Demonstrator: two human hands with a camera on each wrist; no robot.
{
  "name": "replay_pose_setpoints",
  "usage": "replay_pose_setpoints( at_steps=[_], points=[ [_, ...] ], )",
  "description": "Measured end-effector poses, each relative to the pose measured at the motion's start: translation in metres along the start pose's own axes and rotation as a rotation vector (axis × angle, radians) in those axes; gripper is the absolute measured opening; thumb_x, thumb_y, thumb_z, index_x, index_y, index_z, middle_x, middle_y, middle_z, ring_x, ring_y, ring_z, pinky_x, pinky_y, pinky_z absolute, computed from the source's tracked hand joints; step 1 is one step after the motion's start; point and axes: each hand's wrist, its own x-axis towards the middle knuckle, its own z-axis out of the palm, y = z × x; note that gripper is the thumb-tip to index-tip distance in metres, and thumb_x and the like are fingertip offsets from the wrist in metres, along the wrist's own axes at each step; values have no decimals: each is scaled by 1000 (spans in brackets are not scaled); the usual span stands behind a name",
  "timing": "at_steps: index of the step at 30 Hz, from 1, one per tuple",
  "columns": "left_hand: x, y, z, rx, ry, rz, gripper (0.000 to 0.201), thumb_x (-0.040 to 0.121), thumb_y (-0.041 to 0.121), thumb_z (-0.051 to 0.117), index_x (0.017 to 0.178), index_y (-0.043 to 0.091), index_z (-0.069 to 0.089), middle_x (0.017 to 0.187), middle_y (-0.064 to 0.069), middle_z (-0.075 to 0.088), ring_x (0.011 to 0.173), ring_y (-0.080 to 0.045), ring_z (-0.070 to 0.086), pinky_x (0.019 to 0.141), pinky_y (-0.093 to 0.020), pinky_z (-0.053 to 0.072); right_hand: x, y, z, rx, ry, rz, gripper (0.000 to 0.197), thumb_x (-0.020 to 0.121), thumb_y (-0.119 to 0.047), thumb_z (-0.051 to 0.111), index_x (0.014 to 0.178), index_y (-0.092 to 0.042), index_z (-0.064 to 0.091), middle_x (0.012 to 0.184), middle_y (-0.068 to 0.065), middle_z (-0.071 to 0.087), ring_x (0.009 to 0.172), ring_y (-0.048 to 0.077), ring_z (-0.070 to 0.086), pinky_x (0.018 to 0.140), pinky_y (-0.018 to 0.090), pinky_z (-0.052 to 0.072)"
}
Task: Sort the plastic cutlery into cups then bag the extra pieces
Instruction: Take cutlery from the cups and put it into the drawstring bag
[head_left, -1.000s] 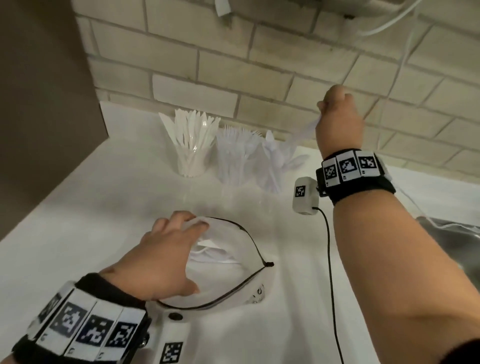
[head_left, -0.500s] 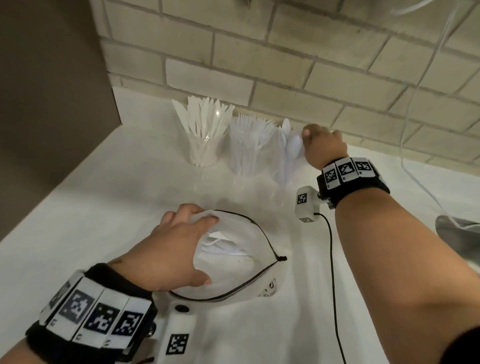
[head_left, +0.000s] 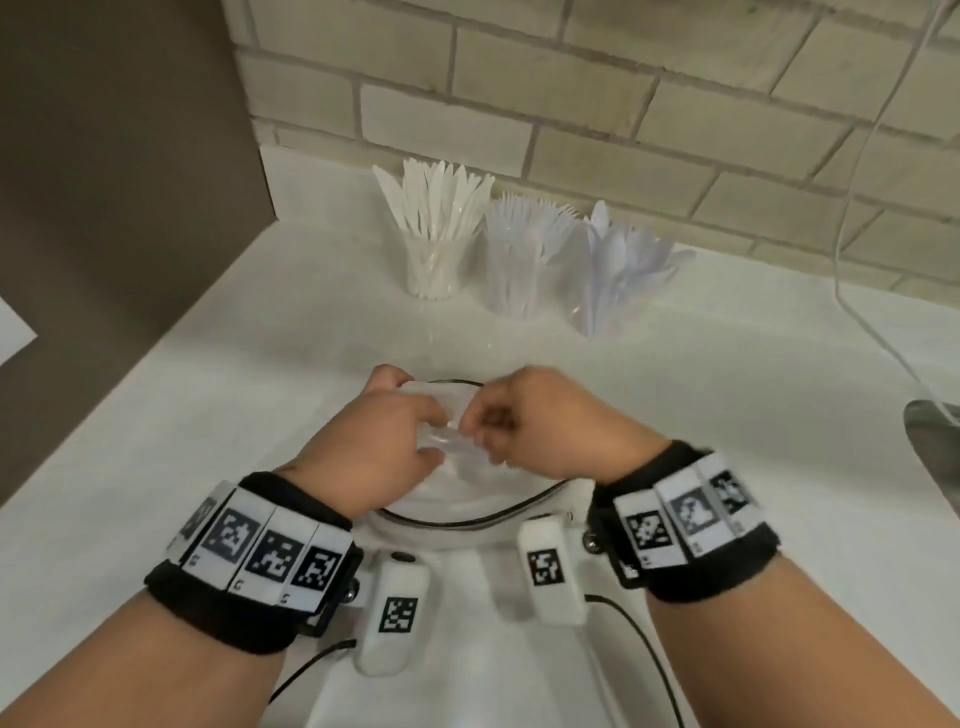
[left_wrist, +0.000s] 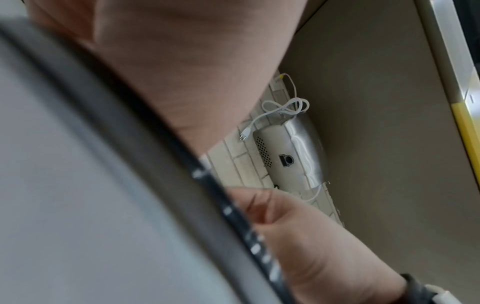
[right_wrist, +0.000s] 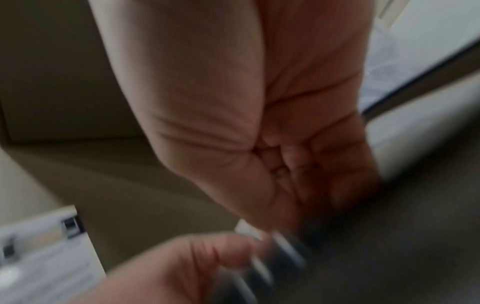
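A clear bag with a black zipper rim lies on the white counter in front of me. My left hand grips the bag's left edge at the mouth. Opposite it, my right hand has curled fingers pinching clear film at the same mouth; blur hides whether a cutlery piece is between them. At the back stand three clear cups: knives, forks and spoons. The zipper crosses the left wrist view with my right hand behind it. The right wrist view shows my curled right hand, blurred.
A brick wall runs behind the cups and a brown panel closes the left side. A metal sink edge sits at the right, with a white cable hanging above it. A wall-mounted appliance hangs overhead.
My right hand has left the spoon cup and come back to the bag's mouth, opposite the left hand. The left hand has kept its hold on the bag. My head has tilted down.
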Motion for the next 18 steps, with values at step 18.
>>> replay_pose_setpoints(
  at_steps=[18],
  points=[
    [-6,11,-5,26,65,-70,62,72,-3,58,126,24,45,130,-6,27,74,-25,59,73,-31,54,23,15,38,-404,-48,302,54,79,-43,69,124,-16,55,119,6,59,111,28,55,89,38,51]
  ],
)
